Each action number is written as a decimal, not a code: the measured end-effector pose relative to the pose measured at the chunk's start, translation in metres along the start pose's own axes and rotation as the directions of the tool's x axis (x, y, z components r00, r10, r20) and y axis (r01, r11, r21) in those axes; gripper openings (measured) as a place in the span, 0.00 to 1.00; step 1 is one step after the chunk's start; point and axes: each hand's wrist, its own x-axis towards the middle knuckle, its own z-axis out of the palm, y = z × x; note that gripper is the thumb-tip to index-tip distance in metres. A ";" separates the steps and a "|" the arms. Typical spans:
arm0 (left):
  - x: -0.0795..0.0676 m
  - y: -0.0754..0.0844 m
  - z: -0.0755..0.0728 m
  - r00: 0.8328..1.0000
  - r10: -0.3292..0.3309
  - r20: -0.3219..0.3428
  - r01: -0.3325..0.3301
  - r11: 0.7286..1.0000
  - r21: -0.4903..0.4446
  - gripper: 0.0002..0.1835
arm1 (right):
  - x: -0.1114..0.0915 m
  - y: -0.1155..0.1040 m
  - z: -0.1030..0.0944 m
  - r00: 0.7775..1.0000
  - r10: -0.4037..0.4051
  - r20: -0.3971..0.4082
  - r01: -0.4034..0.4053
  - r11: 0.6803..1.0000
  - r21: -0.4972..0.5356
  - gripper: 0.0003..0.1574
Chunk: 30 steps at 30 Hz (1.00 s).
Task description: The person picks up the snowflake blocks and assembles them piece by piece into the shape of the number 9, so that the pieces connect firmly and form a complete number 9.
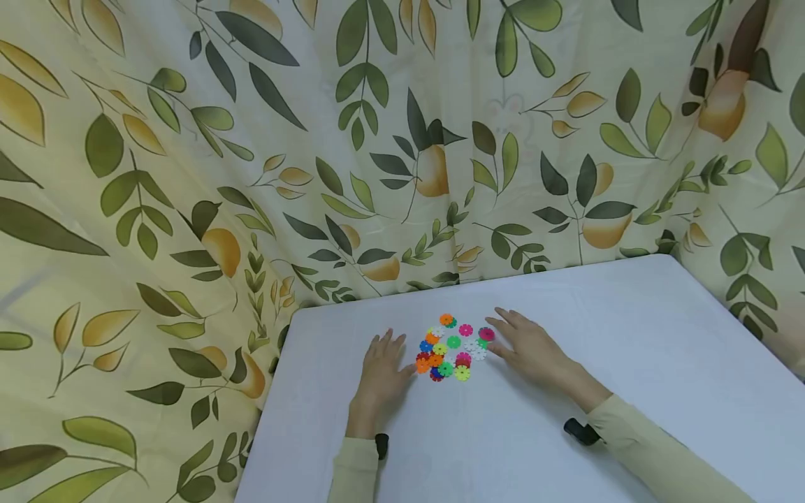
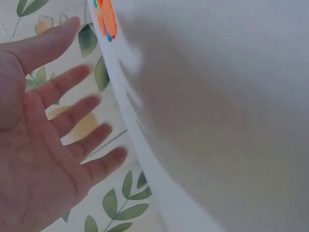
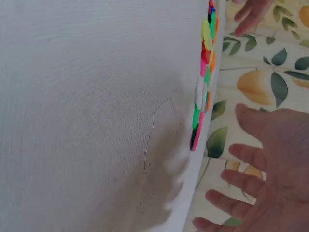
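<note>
Loosely, with fingers fanned and nothing in its grasp, the left hand (image 1: 380,375) is just left of the cluster of discs (image 1: 454,342). Its fingers point towards the cluster's far side, while the thumb reaches sideways to an orange disc (image 1: 423,365) on the cluster's left edge; whether the two touch cannot be told. At the cluster's right, the right hand (image 1: 530,347) is likewise spread wide and bare-palmed, its thumb and fingertips just beside a magenta disc (image 1: 487,334) that partly covers a green disc (image 1: 482,344).

Both wrist views show the palms apart from what lies below, perhaps so that nothing loose gets pressed or dragged. Such a stance, one hand on each flank, seems to leave the cluster's middle uncovered and its edges within easy reach of either thumb.

Within the cluster, small notched discs in orange, pink, green, yellow, blue, red and white lie mostly flat, probably because they are so thin; several overlap, others sit singly with small gaps.

On the cluster's near side, a left sleeve (image 1: 353,468) and a right sleeve (image 1: 660,450) end short of the wrists, each with a small black device (image 1: 581,432) by its cuff. A white surface (image 1: 503,447) spreads around the cluster, and a leaf-and-fruit curtain (image 1: 390,202) hangs beyond it.
</note>
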 end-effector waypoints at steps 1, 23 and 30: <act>0.001 0.001 0.000 1.000 0.008 -0.007 -0.009 1.000 -0.022 0.31 | 0.002 0.000 0.002 1.000 -0.003 0.001 0.003 1.000 0.003 0.40; 0.022 0.018 0.019 0.993 -0.097 0.071 0.104 0.988 -0.115 0.14 | 0.026 -0.006 0.024 0.997 0.079 -0.019 -0.078 0.997 0.015 0.14; 0.023 0.016 0.018 0.994 -0.080 0.080 0.095 0.973 -0.212 0.14 | 0.028 -0.007 0.025 0.995 0.075 -0.058 -0.074 0.997 0.017 0.12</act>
